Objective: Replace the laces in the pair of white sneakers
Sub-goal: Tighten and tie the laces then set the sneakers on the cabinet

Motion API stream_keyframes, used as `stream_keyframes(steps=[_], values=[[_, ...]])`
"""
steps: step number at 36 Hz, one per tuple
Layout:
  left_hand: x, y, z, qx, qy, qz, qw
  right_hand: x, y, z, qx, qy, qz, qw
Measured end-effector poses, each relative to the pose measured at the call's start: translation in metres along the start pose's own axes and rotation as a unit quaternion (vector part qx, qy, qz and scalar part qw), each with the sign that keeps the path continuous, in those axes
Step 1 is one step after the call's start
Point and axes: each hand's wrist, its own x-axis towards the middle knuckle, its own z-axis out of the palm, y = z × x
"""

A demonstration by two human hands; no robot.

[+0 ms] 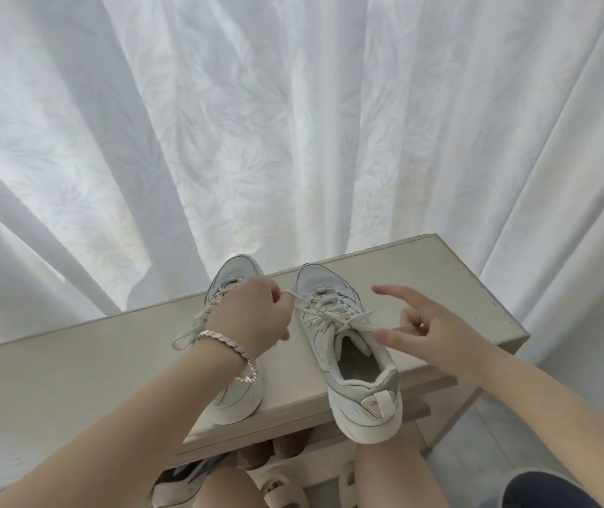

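Two white sneakers stand side by side on a pale shelf top (73, 368), toes pointing away from me. The right sneaker (344, 361) juts over the front edge at its heel, and its white lace (326, 317) is threaded and crossed at the top eyelets. My left hand (253, 320), with a silver bracelet at the wrist, pinches one end of that lace and pulls it to the left. My right hand (429, 328) pinches the other end between thumb and a finger, with the index finger stretched out. The left sneaker (231, 287) is partly hidden under my left wrist.
A white patterned curtain (293, 122) hangs right behind the shelf. Under the shelf top, lower racks hold several other shoes and beige slippers (278, 485). My bare knees (396, 467) are close to the front edge.
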Motion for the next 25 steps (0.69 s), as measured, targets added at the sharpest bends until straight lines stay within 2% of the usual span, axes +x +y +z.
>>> stream_keyframes(steps=[3,6,9,12,17,19,21,22,23,25], values=[[0.007,0.014,-0.002,-0.134,-0.057,-0.038,0.989,0.001,-0.010,0.007,-0.161,-0.016,-0.039,0.986],[0.011,0.026,-0.008,-0.217,-0.103,-0.067,0.968,0.000,-0.018,0.010,-0.244,0.020,-0.083,0.966],[0.014,0.036,-0.012,-0.270,-0.144,-0.072,0.949,-0.003,-0.025,0.016,-0.355,0.038,-0.137,0.924],[0.019,0.042,-0.008,-0.325,-0.165,-0.073,0.928,-0.011,-0.036,0.028,-0.338,0.050,-0.171,0.924],[0.017,0.049,-0.003,-0.374,-0.226,-0.042,0.899,-0.021,-0.047,0.041,-0.225,-0.044,-0.228,0.946],[0.014,0.044,-0.002,-0.357,-0.202,-0.026,0.912,-0.020,-0.045,0.034,-0.202,0.028,-0.270,0.941],[0.008,0.035,-0.001,-0.271,-0.138,0.010,0.953,-0.013,-0.039,0.024,-0.206,0.127,-0.275,0.930],[0.003,0.031,-0.001,-0.213,-0.107,0.036,0.971,-0.009,-0.035,0.018,-0.211,0.149,-0.260,0.930],[-0.004,0.028,0.000,-0.163,-0.087,0.060,0.981,-0.004,-0.032,0.013,-0.230,0.151,-0.249,0.929],[-0.017,0.023,0.005,-0.078,-0.064,0.094,0.990,0.006,-0.028,0.009,-0.274,0.100,-0.224,0.930]])
